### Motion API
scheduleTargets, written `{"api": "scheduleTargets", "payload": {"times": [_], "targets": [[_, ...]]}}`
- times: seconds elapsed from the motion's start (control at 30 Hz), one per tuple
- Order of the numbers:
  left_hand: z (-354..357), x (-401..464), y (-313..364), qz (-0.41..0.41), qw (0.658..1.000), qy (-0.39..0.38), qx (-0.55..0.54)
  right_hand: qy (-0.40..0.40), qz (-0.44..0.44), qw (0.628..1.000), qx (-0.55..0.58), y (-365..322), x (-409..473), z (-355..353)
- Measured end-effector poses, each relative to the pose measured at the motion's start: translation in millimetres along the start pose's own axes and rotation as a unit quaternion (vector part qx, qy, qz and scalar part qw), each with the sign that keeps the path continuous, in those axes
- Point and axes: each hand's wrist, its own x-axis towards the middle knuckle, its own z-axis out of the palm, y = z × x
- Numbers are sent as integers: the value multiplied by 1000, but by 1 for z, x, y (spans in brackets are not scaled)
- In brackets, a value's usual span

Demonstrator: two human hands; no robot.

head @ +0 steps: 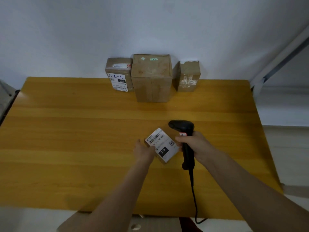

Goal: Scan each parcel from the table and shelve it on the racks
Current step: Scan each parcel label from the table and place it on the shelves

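Across the wooden table (pixel 66 131), three cardboard parcels stood in a row against the wall: the big middle box (pixel 151 79), a labelled box (pixel 119 74) touching its left side, and a taped box (pixel 188 76) just to its right. Nearer the person lay a small parcel (pixel 163 145), label up, reading 070-070-A80. The right hand (pixel 194 144) gripped the handle of a black barcode scanner (pixel 184 139), its head above the parcel's far corner, cord trailing off the near edge. The left hand (pixel 143 150) held the parcel's left edge, fingers curled onto it.
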Motion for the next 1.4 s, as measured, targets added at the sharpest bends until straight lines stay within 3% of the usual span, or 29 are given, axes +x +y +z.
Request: {"api": "scheduleTargets", "payload": {"times": [0.1, 0.2, 0.4, 0.63, 0.73, 0.9, 1.07, 1.4], "targets": [[12, -14, -18, -164, 960, -107, -200, 11, 6, 1000, -19, 1, 12, 10], [17, -14, -24, -181, 943, -148, -238, 3, 21, 999, -37, 2, 19, 17], [19, -6, -30, -126, 953, -165, -222, -19, 25, 999, -41, 9, 18, 13], [9, -11, -35, -102, 931, -227, -269, -39, -3, 999, -20, 11, 5, -8], [3, -11, -29, -85, 938, -207, -264, -63, -26, 996, -58, 8, -5, -13], [-15, -9, 0, -14, 960, -181, -215, -27, -81, 980, -179, -5, -32, -17], [-32, -18, 41, 67, 963, -169, -197, -54, -185, 964, -182, -18, -74, -20], [-51, -49, 93, 168, 960, -101, -202, -9, -236, 954, -186, -20, -125, -16]]}}
